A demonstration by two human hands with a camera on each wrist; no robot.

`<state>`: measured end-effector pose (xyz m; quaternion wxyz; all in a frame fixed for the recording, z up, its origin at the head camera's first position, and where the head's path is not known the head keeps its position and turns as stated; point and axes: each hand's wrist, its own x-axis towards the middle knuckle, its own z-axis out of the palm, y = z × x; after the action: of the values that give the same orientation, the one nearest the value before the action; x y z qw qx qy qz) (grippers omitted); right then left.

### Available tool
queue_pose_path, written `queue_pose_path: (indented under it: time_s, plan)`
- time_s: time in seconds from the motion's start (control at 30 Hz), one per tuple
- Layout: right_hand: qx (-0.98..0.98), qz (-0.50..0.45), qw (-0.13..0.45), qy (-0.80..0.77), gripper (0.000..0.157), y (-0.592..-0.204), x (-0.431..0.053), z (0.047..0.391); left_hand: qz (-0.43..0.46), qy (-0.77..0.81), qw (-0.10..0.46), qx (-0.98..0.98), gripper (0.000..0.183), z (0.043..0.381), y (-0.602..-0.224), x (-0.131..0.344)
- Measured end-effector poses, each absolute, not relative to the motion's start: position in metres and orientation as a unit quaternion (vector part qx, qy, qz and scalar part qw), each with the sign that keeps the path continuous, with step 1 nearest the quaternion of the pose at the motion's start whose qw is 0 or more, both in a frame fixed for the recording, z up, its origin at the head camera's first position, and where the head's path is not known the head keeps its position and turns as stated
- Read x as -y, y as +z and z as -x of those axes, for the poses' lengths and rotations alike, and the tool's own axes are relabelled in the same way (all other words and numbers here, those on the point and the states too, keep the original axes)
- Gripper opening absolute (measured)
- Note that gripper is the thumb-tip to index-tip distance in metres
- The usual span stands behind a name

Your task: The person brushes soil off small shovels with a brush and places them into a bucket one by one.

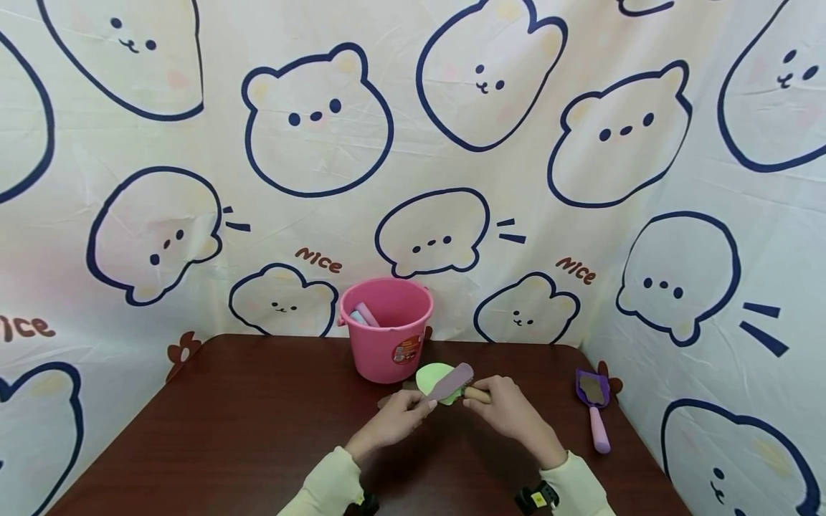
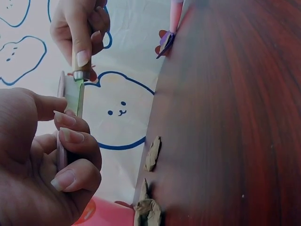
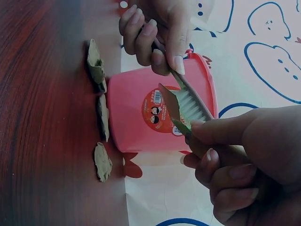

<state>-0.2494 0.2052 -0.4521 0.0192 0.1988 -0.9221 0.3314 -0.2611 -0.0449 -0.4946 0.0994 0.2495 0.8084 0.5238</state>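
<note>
My left hand (image 1: 395, 421) grips a mauve brush (image 1: 454, 382) by its handle. Its pale bristles (image 3: 190, 106) face the light-green blade of a small trowel (image 1: 431, 374) and appear to touch it in the right wrist view. My right hand (image 1: 513, 412) holds that trowel by its wooden handle (image 1: 477, 395), thumb and fingers curled round it. Both tools are raised above the table, in front of the pink bucket (image 1: 387, 351). Several crumpled brown pieces, like dry leaves (image 3: 96, 66), lie on the table beneath; the hands mostly hide them in the head view.
Pink and light-blue handle ends (image 1: 364, 315) stick up inside the bucket at the table's back edge. To the right lies a purple shovel (image 1: 592, 388) with a pink handle and something brown on its blade. A cartoon-print cloth (image 1: 316, 158) hangs behind the dark brown table (image 1: 258, 430).
</note>
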Motion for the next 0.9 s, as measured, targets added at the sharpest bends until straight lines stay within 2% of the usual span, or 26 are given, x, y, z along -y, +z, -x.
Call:
queue_pose_path:
  time_s: [0.43, 0.7, 0.9]
  plan:
    - [0.927, -0.205, 0.039, 0.310, 0.011, -0.451, -0.207, 0.250, -0.245, 0.540, 0.095, -0.800, 0.032, 0.271, -0.499, 0.058]
    - [0.928, -0.201, 0.040, 0.311, 0.010, -0.449, -0.208, 0.250, -0.218, 0.588, 0.128, -0.768, 0.035, 0.276, -0.501, 0.070]
    - [0.930, -0.189, 0.033, 0.314, 0.008, -0.448, -0.209, 0.250, -0.220, 0.561, 0.100, -0.792, 0.041, 0.281, -0.502, 0.080]
